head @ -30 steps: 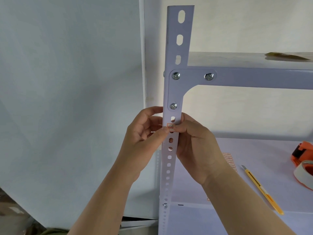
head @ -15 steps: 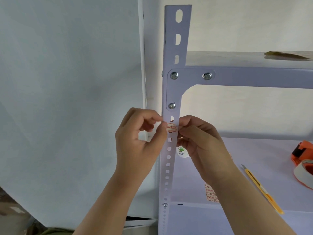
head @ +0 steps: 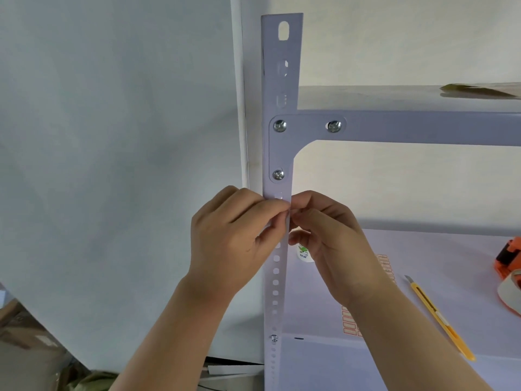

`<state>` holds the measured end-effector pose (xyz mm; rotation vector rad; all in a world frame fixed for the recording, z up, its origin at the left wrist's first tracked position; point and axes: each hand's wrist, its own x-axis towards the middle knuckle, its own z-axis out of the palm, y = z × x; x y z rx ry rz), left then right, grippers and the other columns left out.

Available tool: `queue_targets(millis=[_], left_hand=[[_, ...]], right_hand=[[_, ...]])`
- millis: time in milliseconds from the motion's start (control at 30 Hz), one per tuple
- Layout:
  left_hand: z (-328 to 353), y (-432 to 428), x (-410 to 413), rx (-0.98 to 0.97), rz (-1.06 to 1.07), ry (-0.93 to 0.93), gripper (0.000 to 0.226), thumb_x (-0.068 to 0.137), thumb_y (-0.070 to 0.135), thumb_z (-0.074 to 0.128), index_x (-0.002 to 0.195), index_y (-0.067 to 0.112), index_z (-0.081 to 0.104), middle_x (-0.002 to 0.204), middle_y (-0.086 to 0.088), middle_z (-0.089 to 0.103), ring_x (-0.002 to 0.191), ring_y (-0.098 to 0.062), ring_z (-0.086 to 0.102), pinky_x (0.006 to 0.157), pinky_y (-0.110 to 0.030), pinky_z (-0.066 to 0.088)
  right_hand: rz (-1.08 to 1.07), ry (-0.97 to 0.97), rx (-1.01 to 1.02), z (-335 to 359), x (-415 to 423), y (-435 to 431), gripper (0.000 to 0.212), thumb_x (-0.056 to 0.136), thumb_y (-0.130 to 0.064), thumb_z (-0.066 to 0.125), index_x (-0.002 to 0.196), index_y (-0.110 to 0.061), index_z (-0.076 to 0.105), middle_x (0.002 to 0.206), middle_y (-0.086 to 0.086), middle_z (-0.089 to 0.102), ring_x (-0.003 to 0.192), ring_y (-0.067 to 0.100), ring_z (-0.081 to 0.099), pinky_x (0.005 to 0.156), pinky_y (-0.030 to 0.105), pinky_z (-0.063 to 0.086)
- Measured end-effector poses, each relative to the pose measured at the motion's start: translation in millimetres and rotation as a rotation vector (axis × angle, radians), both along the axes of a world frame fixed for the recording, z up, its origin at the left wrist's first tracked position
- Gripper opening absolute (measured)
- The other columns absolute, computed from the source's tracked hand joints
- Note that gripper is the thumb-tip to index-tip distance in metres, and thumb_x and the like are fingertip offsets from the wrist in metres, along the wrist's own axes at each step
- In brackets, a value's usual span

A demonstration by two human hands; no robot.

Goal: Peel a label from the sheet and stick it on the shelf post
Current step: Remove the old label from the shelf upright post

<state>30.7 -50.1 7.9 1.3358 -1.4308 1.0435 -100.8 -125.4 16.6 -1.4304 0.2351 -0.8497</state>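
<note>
left hand (head: 234, 235) and right hand (head: 327, 235) press fingertips together against the front of the upright shelf post (head: 277, 153); the label is hidden beneath them.

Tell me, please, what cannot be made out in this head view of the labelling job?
- Label: hidden behind the left hand and right hand on the shelf post.
- Label sheet: mostly covered by the right forearm; print too small.
- Orange tape dispenser: cut off by the right edge.
</note>
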Motion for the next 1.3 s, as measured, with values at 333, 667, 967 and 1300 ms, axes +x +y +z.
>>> queue_targets(millis=[333, 667, 967, 1300], left_hand=[[0, -1, 7, 0.053, -0.043, -0.005, 0.016, 0.089, 0.007, 0.071, 0.074, 0.007, 0.076, 0.064, -0.007, 0.067, 0.054, -0.027, 0.06, 0.053, -0.038, 0.051], [6, 1, 10, 0.113, 0.016, -0.114, 0.02, 0.095, 0.008, 0.063, 0.079, 0.007, 0.074, 0.07, -0.009, 0.065, 0.058, -0.027, 0.057, 0.056, -0.031, 0.047], [2, -2, 5, 0.16, 0.0, -0.001, 0.022, 0.095, 0.008, 0.056, 0.077, 0.004, 0.068, 0.072, -0.012, 0.059, 0.061, -0.027, 0.053, 0.066, -0.024, 0.037], [-5, -2, 8, 0.192, -0.143, 0.154, 0.03, 0.102, 0.018, 0.048, 0.082, 0.004, 0.066, 0.08, -0.01, 0.06, 0.068, -0.026, 0.056, 0.069, -0.025, 0.04]], right_hand=[[-0.01, 0.018, 0.012, 1, -2, 2, 0.028, 0.083, -0.012, 0.05, 0.077, -0.021, 0.076, 0.076, -0.002, 0.072, 0.071, 0.015, 0.062, 0.068, 0.033, 0.044], [-0.019, 0.015, 0.035, -1, 0, 1, 0.025, 0.082, -0.012, 0.05, 0.078, -0.018, 0.075, 0.077, 0.005, 0.07, 0.071, 0.019, 0.06, 0.067, 0.033, 0.044], [-0.075, 0.024, 0.0, 0, -1, -2, 0.025, 0.08, -0.006, 0.049, 0.083, -0.011, 0.073, 0.076, 0.005, 0.07, 0.068, 0.019, 0.059, 0.064, 0.031, 0.044], [-0.505, -0.01, -0.645, -12, -3, 2, 0.027, 0.079, 0.0, 0.053, 0.083, -0.022, 0.068, 0.081, 0.001, 0.068, 0.071, 0.019, 0.061, 0.064, 0.025, 0.05]])
